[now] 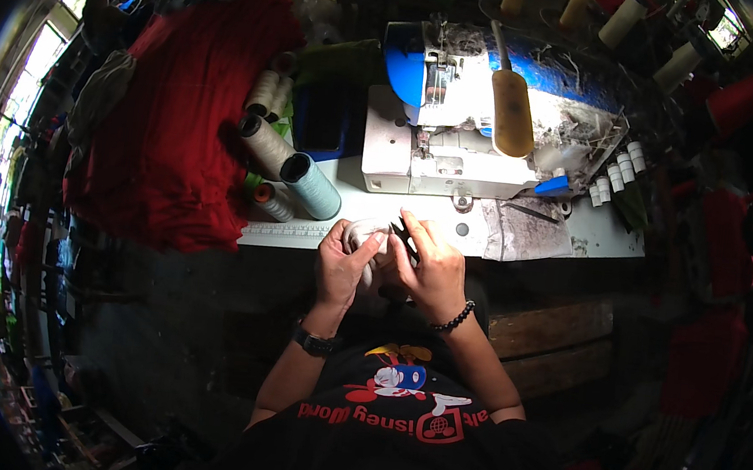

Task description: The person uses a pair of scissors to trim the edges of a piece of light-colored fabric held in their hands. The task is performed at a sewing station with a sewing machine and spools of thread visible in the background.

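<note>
Near the front edge of the worktable, my left hand pinches a bunched piece of whitish cloth between thumb and fingers. My right hand is closed around a small black pointed tool, whose tip lies against the cloth. My right thumb meets the cloth beside my left thumb. The tool's exact kind is hidden by my fingers. Just beyond both hands stands a blue and white sewing machine, dusted with lint and lit brightly around its needle.
To the left lie a heap of red fabric, a light blue thread cone and several white cones. A blue tray sits behind them. Right of my hands are a stained cloth and small white spools. Wooden boards are below the table.
</note>
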The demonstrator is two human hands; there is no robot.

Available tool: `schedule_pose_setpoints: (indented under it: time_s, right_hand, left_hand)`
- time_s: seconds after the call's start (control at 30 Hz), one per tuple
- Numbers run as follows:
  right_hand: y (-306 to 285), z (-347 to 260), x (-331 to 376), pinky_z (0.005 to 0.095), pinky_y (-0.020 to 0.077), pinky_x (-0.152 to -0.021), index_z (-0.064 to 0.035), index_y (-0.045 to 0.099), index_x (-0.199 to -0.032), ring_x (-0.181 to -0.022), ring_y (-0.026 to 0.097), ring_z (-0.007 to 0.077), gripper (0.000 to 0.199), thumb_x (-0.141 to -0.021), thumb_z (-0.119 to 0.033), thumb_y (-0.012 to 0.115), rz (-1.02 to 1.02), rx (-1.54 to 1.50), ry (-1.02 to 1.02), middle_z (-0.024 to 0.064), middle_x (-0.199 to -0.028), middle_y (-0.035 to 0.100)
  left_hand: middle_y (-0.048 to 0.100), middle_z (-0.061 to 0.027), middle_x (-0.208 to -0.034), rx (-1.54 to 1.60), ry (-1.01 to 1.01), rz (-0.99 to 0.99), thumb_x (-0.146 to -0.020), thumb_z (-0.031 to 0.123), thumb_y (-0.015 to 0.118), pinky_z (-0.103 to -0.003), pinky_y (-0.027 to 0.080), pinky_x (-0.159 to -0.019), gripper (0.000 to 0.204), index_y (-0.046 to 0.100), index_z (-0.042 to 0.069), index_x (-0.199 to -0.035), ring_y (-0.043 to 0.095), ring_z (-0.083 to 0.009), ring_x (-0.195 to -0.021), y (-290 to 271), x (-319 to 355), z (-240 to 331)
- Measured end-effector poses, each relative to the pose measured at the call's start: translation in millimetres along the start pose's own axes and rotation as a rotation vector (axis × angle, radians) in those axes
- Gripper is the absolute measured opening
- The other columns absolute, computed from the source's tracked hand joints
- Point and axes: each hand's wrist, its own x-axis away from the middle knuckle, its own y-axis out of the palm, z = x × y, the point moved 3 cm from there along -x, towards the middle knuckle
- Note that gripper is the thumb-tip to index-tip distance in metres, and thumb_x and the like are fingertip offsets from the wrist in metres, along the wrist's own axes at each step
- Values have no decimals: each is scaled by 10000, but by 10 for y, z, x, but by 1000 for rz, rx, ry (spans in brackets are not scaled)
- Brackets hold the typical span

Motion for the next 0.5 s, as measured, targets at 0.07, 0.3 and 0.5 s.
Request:
schedule_pose_setpoints:
  time_s: [0.07, 0.3, 0.5]
  right_hand:
    - [1, 23, 14, 347, 510, -614, -11, 590, -1152, -699, 628, 285, 358, -821, -137, 643, 9, -77, 35, 130, -884, 615]
    - [49, 172, 7, 370, 505, -639, -41, 593, -1073, -725, 627, 307, 325, -766, -115, 672, -23, -143, -22, 142, -839, 621]
    - [-14, 74, -152, 368, 476, -594, -46, 576, -920, -673, 593, 305, 236, -718, -97, 687, -179, 49, -171, 132, -759, 585]
  left_hand:
    - [592, 18, -781, 23, -6, 16, -828, 13, 667, -173, 424, -627, 115, 560, 55, -820, 506, -15, -675, 53, 4, 52]
    - [559, 52, -745, -81, -28, -12, -838, 32, 662, -173, 395, -594, 121, 559, 67, -786, 471, -5, -661, 23, 14, -19]
    - [554, 62, -742, -222, 59, -19, -823, 4, 654, -173, 378, -592, 100, 572, 61, -811, 446, -1, -656, -57, -28, -40]
